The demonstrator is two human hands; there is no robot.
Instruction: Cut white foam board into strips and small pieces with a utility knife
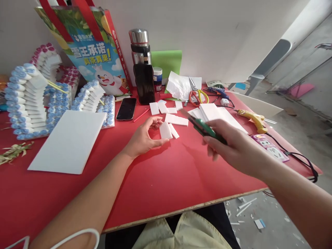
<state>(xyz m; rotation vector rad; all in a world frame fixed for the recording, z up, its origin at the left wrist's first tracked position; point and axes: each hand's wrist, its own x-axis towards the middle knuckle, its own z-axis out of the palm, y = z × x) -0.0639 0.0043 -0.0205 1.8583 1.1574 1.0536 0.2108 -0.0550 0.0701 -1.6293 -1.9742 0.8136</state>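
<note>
pinched at left hand (142, 140) fingertips: small white foam piece (165, 130), resting on red table (168, 173); probably light, stiff, easily dented; best held by edges. green-handled cutter (204, 127) clasped in closed right hand (234, 148).

We sit at a red table (166, 180) under our fingers (155, 121); a white wall (207, 34) rises beyond them, and grey floor (275, 228) strewn with white scraps (245, 206) lies to their right.

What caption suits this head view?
Left hand touches a small white foam rectangle while right hand holds a green-handled cutter over the red table.
</note>
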